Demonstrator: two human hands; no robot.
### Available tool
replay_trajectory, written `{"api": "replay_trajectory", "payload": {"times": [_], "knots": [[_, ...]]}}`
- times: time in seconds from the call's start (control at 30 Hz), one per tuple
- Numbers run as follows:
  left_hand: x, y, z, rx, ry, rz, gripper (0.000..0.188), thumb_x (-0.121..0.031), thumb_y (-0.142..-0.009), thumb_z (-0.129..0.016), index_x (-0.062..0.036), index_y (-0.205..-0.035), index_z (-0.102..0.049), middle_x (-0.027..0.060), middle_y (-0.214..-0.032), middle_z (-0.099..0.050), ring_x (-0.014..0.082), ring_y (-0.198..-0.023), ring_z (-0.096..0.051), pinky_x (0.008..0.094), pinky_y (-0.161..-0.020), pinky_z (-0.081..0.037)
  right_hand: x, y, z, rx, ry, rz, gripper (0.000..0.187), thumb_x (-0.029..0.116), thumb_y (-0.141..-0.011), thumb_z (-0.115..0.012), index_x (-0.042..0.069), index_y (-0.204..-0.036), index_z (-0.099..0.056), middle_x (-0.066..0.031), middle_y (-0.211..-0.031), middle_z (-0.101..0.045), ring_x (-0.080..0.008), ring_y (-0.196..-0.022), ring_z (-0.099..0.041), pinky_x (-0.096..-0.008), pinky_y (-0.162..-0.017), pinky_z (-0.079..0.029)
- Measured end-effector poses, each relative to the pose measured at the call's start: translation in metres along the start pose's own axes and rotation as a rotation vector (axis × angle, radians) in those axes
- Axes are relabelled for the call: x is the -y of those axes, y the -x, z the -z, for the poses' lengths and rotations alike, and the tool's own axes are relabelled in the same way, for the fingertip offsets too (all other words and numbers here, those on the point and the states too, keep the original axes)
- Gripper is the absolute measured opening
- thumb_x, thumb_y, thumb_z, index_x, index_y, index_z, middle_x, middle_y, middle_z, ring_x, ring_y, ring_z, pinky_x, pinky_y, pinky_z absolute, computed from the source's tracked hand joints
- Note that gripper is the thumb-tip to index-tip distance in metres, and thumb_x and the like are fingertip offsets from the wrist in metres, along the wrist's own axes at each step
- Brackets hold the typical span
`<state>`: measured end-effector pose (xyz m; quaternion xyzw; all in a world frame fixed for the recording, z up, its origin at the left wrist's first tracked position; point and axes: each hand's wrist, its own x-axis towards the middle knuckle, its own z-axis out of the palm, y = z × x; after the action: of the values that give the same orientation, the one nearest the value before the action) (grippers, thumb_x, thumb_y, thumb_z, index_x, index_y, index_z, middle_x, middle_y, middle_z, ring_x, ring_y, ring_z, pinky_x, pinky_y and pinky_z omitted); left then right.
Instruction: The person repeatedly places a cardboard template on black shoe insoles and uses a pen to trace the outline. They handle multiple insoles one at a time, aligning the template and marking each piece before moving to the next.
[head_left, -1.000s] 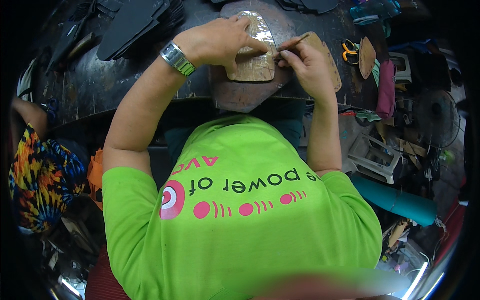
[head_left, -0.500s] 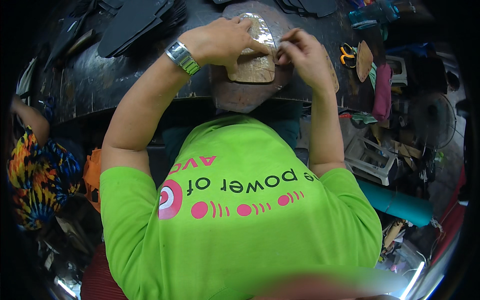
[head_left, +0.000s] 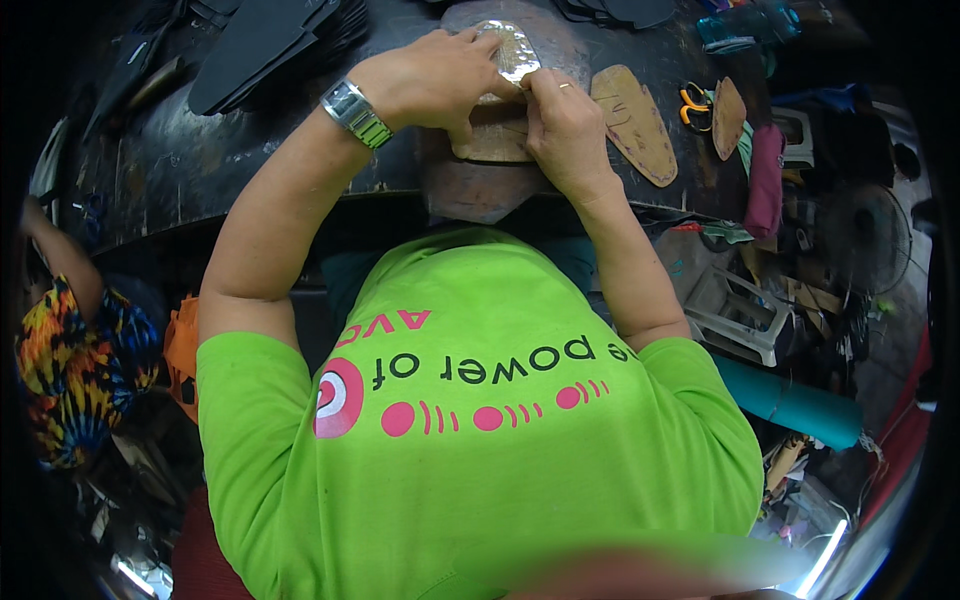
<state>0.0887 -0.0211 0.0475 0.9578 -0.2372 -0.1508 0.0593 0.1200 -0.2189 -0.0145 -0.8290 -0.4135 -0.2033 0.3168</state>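
Observation:
A brown sole-shaped template [head_left: 493,142], its far part shiny as if covered with clear tape, lies on a worn reddish-brown board [head_left: 478,196] at the table's near edge. Spread over its left side, my left hand [head_left: 425,82] presses it down with fingers apart. My right hand [head_left: 568,135] is closed in a pinch at the template's right edge, close to the left fingertips. Whatever sits between those right fingers is hidden. Just right of that hand lies a second brown sole-shaped template [head_left: 636,128] with marks along its rim.
Scissors with orange-and-black handles [head_left: 695,108] lie beside a smaller brown template [head_left: 729,118] at right. Black cut sheets [head_left: 275,50] are piled far left, and a blue bottle [head_left: 748,27] lies far right. Another person's arm [head_left: 68,255] shows at the left edge.
My right hand has moved left and closer against the template, uncovering the second template. My left hand has shifted slightly left and stays spread on the template.

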Motion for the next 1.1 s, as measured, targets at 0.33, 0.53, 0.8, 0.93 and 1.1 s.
{"api": "replay_trajectory", "payload": {"times": [0.33, 0.53, 0.8, 0.93, 1.1], "knots": [[-0.003, 0.002, 0.001, 0.026, -0.026, 0.022, 0.096, -0.029, -0.057, -0.094, -0.0425, -0.144, -0.054, 0.0159, -0.155, -0.041, 0.0305, -0.142, -0.041, 0.0444, -0.111, -0.042, -0.034, 0.002, -0.008, -0.149, -0.883, -0.556, 0.006, 0.003, -0.096, -0.064, 0.000, -0.101, -0.064, -0.0028, -0.083, -0.066, -0.0067, -0.068, -0.060, -0.0200, -0.063, -0.048], [0.000, 0.001, 0.000, 0.013, -0.023, -0.001, 0.096, -0.029, -0.056, -0.094, -0.0400, -0.144, -0.055, 0.0158, -0.155, -0.040, 0.0313, -0.142, -0.041, 0.0439, -0.111, -0.042, -0.034, -0.005, -0.015, -0.180, -0.872, -0.512, 0.011, 0.004, -0.098, -0.064, -0.001, -0.108, -0.063, -0.0067, -0.091, -0.069, -0.0093, -0.073, -0.064, -0.0218, -0.070, -0.051], [0.003, 0.001, -0.002, -0.017, 0.001, -0.039, 0.095, -0.026, -0.057, -0.093, -0.0369, -0.144, -0.056, 0.0175, -0.153, -0.042, 0.0325, -0.140, -0.042, 0.0433, -0.110, -0.042, -0.027, -0.013, -0.017, -0.026, -0.375, -0.333, 0.011, 0.005, -0.095, -0.063, 0.002, -0.106, -0.062, -0.0097, -0.089, -0.070, -0.0173, -0.074, -0.066, -0.0283, -0.067, -0.051], [0.004, 0.001, -0.003, -0.008, 0.011, -0.027, 0.095, -0.025, -0.057, -0.093, -0.0365, -0.144, -0.056, 0.0176, -0.154, -0.041, 0.0327, -0.141, -0.042, 0.0433, -0.111, -0.042, -0.043, -0.026, -0.022, -0.139, -0.914, -0.527, 0.009, 0.004, -0.099, -0.062, 0.001, -0.107, -0.063, -0.0054, -0.087, -0.070, -0.0074, -0.073, -0.063, -0.0209, -0.067, -0.051], [0.004, 0.002, -0.005, -0.031, 0.017, -0.042, 0.095, -0.025, -0.057, -0.093, -0.0371, -0.144, -0.056, 0.0166, -0.155, -0.039, 0.0335, -0.141, -0.041, 0.0439, -0.112, -0.041, -0.034, -0.019, -0.035, -0.085, -0.333, -0.289, 0.012, 0.007, -0.097, -0.064, 0.001, -0.108, -0.062, -0.0052, -0.090, -0.072, -0.0099, -0.074, -0.066, -0.0247, -0.068, -0.053]]}}
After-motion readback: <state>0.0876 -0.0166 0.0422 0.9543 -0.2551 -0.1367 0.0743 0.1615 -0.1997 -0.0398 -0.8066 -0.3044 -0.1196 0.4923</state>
